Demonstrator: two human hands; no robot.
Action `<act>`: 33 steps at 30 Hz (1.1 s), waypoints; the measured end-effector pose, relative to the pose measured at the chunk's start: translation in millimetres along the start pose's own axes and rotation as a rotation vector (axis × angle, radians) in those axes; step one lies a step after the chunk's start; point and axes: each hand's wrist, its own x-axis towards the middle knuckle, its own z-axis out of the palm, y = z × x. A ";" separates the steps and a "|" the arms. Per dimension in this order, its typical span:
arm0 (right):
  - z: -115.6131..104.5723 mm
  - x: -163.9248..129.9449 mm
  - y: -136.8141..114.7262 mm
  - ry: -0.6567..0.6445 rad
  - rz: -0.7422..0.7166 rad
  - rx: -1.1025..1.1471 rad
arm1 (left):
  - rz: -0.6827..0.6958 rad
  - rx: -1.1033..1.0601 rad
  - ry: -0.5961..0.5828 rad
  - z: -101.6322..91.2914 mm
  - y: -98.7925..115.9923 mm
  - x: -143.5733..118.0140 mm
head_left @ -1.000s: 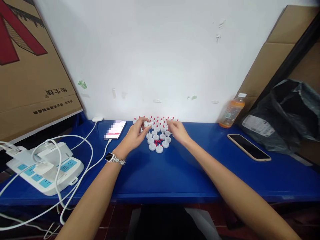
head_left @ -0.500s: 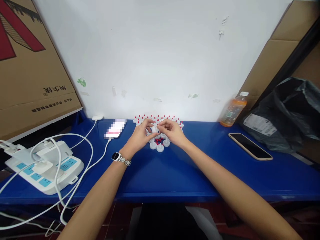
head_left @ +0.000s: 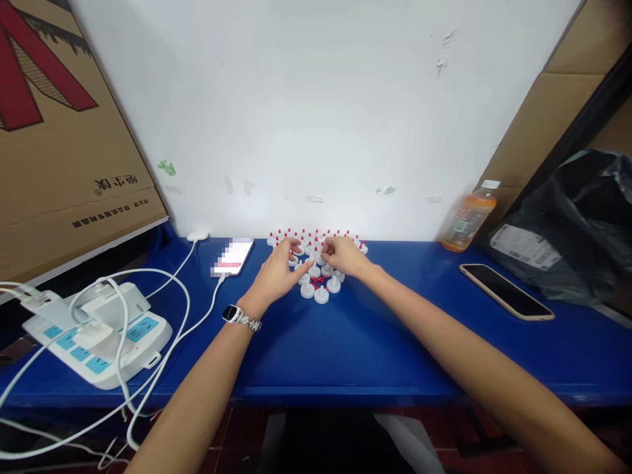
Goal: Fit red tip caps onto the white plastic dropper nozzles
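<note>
Many white, round-based nozzle caps point(head_left: 321, 295) stand on the blue table point(head_left: 336, 349), grouped between and behind my hands. Those at the back carry small red tips; nearer ones show bare white spouts. Loose red tips point(head_left: 318, 281) lie among the front caps. My left hand point(head_left: 281, 271) is at the group's left side, thumb and fingers apart and curved, nothing visibly gripped. My right hand point(head_left: 344, 255) has its thumb and index finger pinched over the middle of the group, at a white nozzle cap point(head_left: 319, 259) partly hidden by the fingertips.
A white power strip point(head_left: 106, 349) with tangled cables is at the left, near a plugged-in phone point(head_left: 234, 257). On the right are an orange drink bottle point(head_left: 469, 217), another phone point(head_left: 506, 291) and a dark plastic bag point(head_left: 573, 224). A white wall point(head_left: 316, 118) rises behind; cardboard point(head_left: 64, 158) stands at left.
My hands, close together around a white nozzle cap before, have come apart. The left fingers have opened, and the right pinch has moved slightly right and down among the standing caps. The view has shifted slightly.
</note>
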 end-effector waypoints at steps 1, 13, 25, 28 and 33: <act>0.0 0.3 0.3 -0.023 0.001 -0.021 | -0.009 0.000 -0.006 0.3 -0.2 -0.2; -2.5 31.1 -7.8 -0.097 0.101 -0.223 | 0.010 0.030 -0.047 -0.6 -1.2 -0.5; -14.4 9.2 -19.9 0.106 0.095 0.278 | 0.117 0.012 0.012 -0.3 6.1 -1.4; -14.8 -14.3 -29.2 0.073 0.058 0.603 | 0.128 -0.047 0.021 2.6 12.5 -1.3; -11.2 -40.7 -38.4 0.077 0.002 0.542 | 0.138 -0.149 -0.075 3.9 18.2 -0.5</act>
